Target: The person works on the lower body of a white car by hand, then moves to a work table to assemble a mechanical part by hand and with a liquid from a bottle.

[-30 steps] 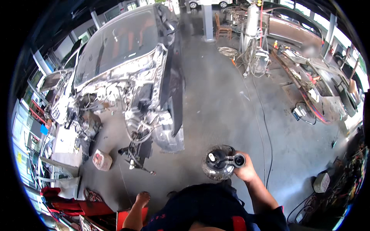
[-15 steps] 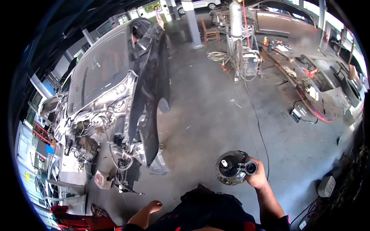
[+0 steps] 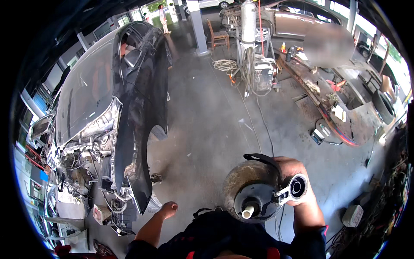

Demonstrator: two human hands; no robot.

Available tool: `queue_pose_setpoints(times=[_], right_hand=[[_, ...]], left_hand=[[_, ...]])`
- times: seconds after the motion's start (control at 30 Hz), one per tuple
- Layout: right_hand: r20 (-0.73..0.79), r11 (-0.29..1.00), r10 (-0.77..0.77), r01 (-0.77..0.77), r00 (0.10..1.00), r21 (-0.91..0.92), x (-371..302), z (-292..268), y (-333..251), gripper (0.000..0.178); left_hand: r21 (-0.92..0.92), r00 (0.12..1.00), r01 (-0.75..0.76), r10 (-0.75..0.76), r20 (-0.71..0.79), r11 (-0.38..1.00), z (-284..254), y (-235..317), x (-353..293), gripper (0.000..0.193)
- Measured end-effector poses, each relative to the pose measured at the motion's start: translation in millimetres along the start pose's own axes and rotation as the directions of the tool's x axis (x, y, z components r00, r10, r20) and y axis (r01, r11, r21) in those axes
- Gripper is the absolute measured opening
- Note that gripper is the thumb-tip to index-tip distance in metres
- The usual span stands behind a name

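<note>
My right hand (image 3: 293, 166) is closed round the handle side of a round, grimy see-through bottle (image 3: 246, 175). The bottle has a black top with a pale nozzle (image 3: 248, 211) and a curved black lever. Beside my fingers, a grey ring-shaped fitting with a dark opening (image 3: 297, 186) sticks out from it. The bottle is tilted, nozzle toward my body. My left hand (image 3: 169, 210) hangs apart from it on the left, fingers curled, nothing visible in them. Nearest to that hand is the stripped front end of a dark car (image 3: 142, 121).
A workbench-like metal frame (image 3: 321, 93) cluttered with parts stands on the right. A gas cylinder (image 3: 249, 26) and a machine with cables (image 3: 264, 73) stand ahead. Hoses cross the floor (image 3: 207, 108). A pale block (image 3: 352, 216) lies at the lower right; a person (image 3: 163, 19) stands far off.
The bottle has come up closer to the camera and tipped so its nozzle leans toward me. The car has shifted left in view. My left hand has moved up slightly.
</note>
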State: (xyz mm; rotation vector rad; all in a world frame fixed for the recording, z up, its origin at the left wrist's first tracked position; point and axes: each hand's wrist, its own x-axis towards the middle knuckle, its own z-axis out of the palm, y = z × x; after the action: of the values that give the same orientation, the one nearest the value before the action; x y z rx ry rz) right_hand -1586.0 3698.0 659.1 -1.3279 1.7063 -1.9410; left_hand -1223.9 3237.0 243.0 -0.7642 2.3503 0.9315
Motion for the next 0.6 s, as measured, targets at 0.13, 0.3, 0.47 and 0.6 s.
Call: queue_pose_setpoints(times=[0.13,0.3,0.47,0.6], right_hand=[[0.018,0.990,-0.013,0.010,1.000,0.142,41.6,-52.8,28.5,0.040],[0.181,0.980,-0.011,-0.026,0.983,0.196,90.1,-162.3,53.4,0.038],[0.108,0.993,0.013,-0.025,0.994,0.113,126.7,-272.0,88.2,0.035],[0.142,0.997,-0.007,-0.004,0.990,0.081,150.3,-370.1,115.9,0.035]], left_hand=[[-0.171,0.976,-0.119,0.084,-0.199,0.978,1.9,46.2,28.6,0.016],[-0.103,0.934,0.343,-0.327,0.143,0.934,42.6,74.4,63.6,0.017],[-0.081,0.986,-0.128,0.135,0.102,0.989,79.8,173.9,85.1,0.015],[-0.155,0.911,0.080,-0.009,0.412,0.985,99.7,234.0,133.5,0.019]])
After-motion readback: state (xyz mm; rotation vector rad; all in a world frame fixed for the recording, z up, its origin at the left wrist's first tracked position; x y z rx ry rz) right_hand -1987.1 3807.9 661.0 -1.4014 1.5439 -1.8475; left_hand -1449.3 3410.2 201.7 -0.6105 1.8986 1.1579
